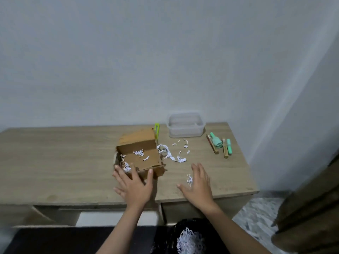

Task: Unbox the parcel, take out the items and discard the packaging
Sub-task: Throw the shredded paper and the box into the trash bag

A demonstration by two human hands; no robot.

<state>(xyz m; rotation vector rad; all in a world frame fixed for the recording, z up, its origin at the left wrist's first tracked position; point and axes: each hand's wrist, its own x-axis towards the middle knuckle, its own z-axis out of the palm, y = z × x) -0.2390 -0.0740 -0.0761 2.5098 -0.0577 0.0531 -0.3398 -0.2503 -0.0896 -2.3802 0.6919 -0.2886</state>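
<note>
Wooden desk | items out by its right edge | I see left hand spread on emptied box, right hand open over shreds | discarding remains

At frame centre I see a matt brown cardboard box with rough torn edges, on a pale wood-grain desk; white shredded paper beside it; upper right, a frosted translucent plastic container

Home room: wooden desk against plain wall, curtain
</note>
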